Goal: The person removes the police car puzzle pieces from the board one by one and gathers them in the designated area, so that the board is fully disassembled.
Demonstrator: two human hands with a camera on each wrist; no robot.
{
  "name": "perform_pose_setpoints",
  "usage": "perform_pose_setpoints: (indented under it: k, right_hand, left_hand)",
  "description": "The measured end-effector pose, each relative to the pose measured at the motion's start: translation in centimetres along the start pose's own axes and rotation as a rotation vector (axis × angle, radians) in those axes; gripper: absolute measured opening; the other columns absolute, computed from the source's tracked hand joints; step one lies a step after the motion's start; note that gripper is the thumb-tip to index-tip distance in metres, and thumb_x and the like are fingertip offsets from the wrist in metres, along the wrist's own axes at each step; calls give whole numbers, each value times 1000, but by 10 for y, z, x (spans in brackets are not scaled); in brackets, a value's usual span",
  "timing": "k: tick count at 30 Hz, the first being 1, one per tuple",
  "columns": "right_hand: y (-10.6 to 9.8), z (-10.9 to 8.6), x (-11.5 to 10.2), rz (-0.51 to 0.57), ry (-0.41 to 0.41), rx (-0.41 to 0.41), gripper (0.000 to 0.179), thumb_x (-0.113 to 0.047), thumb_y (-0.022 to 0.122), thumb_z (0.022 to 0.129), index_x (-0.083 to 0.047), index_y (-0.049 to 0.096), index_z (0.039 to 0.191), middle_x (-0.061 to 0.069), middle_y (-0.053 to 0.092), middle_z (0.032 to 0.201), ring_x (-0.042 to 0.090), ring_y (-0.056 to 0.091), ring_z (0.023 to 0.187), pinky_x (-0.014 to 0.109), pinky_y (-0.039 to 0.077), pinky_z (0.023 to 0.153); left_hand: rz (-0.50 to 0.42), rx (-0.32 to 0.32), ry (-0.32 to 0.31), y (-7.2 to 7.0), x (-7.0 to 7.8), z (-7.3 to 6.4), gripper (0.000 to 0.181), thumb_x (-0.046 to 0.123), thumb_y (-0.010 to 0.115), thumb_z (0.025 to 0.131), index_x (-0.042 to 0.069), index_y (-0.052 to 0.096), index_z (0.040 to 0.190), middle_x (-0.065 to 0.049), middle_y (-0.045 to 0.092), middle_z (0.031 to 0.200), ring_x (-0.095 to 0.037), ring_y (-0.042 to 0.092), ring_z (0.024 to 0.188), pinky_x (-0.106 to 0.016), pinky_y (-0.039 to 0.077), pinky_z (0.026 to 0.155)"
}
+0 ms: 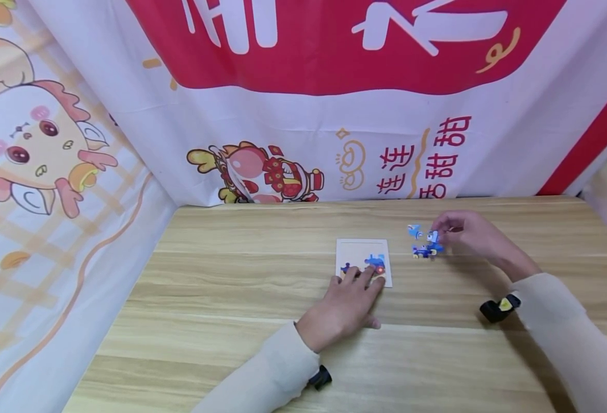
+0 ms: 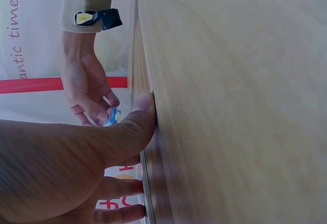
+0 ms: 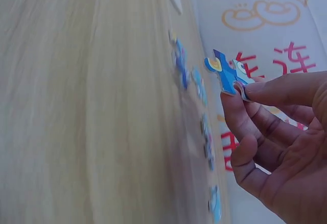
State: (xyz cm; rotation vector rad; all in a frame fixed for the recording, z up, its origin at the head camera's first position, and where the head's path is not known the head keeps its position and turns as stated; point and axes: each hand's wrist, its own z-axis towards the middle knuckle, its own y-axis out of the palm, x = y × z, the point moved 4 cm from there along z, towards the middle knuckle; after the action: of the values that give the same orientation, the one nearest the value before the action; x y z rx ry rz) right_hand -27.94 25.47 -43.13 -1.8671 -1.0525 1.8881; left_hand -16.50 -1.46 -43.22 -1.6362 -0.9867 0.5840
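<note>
Right hand [image 1: 466, 230] pinches blue puzzle piece [image 3: 225, 76]

The piece is right of centre in the head view, near loose pieces [image 1: 424, 252] on the table [image 1: 221, 287]; the left hand [image 1: 346, 303] lies, fingers extended, on the puzzle board [image 1: 350, 248] below centre; the backdrop [image 1: 303, 115] reads "连连", "甜甜"; "antic time" shows upper left, left wrist view.

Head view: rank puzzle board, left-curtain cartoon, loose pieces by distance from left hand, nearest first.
1. Puzzle board: under fingers of the left hand.
2. Loose pieces: on the table, right of the board.
3. Cartoon: far left, on the curtain.
</note>
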Motion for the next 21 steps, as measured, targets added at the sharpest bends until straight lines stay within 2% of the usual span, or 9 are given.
perform_pose_setpoints:
  k: [8, 15, 21]
  right_hand:
    - [-4, -3, 16, -35, 56, -3, 24, 1, 63, 97, -1, 70, 119, 14, 71, 109, 24, 63, 98, 31, 51, 81]
    - [-2, -2, 22, -25, 53, -23, 24, 5, 61, 94, 3, 71, 116, 14, 71, 103, 18, 62, 88, 27, 52, 70]
    - [0, -4, 22, -36, 67, -31, 23, 5, 59, 96, 2, 71, 116, 16, 70, 106, 22, 58, 90, 27, 51, 69]
  left_hand:
    - [3, 1, -9, 1, -1, 1, 86, 56, 69, 92, 26, 34, 165, -3, 28, 174, -27, 33, 155, -53, 41, 118]
    - [4, -6, -8, 2, -2, 1, 86, 56, 67, 93, 26, 33, 165, -3, 27, 174, -28, 32, 156, -53, 41, 119]
    - [5, -3, 0, 2, -1, 1, 85, 56, 67, 93, 26, 33, 165, -2, 27, 174, -28, 31, 156, -53, 40, 119]
